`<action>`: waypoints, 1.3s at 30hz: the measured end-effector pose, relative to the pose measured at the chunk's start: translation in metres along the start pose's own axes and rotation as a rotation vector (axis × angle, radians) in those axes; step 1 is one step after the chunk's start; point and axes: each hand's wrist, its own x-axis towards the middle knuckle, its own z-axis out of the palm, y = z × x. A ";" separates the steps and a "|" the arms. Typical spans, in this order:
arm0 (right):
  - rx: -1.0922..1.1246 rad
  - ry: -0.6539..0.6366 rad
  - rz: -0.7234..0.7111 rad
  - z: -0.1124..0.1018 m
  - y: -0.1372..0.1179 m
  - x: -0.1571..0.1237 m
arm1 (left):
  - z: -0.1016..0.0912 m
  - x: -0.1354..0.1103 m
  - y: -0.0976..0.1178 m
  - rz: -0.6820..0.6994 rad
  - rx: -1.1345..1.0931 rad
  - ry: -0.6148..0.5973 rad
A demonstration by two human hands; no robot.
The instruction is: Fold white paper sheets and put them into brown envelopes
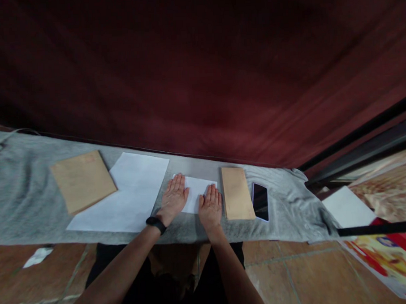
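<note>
A small white sheet of paper (193,195), apparently folded, lies flat between my hands on the grey cloth. My left hand (174,196) rests flat across its left edge, fingers stretched out; a black band circles that wrist. On its right edge lies my right hand (211,207), also flat with straight fingers. To the left is a large white sheet of paper (134,195), its left part under a brown envelope stack (85,180). Just right of my right hand sits a narrower stack of brown envelopes (237,193).
A phone (260,202) with a dark screen lies beside the narrow envelopes. Grey cloth (286,206) covers the narrow table. A dark red curtain-like surface (200,80) rises behind it. At right are a black bar (377,228) and a colourful printed box (392,260).
</note>
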 end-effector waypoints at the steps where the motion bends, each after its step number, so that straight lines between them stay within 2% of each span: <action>1: -0.002 0.005 -0.004 -0.001 0.000 -0.001 | 0.000 -0.002 0.001 -0.023 0.003 0.007; 5: 0.003 0.027 -0.014 -0.003 0.000 -0.003 | -0.001 -0.009 0.014 -0.091 -0.004 0.047; 9: -0.010 0.002 -0.022 -0.004 0.000 -0.004 | -0.002 -0.021 0.031 0.089 -0.049 0.041; 12: -0.022 -0.020 -0.030 -0.004 0.000 -0.004 | -0.001 -0.028 0.037 0.118 -0.051 0.005; 18: -0.009 0.005 -0.030 -0.002 0.001 -0.005 | 0.002 -0.030 0.024 0.052 -0.051 0.016; 23: 0.007 -0.025 0.001 -0.005 -0.005 0.002 | 0.003 -0.031 0.015 -0.006 -0.083 0.025; 31: 0.117 -0.179 -0.191 0.003 -0.036 0.022 | -0.004 -0.034 0.012 0.045 -0.068 -0.049; 39: 0.043 -0.120 -0.115 0.000 -0.019 0.007 | -0.005 -0.032 0.015 0.031 -0.028 -0.009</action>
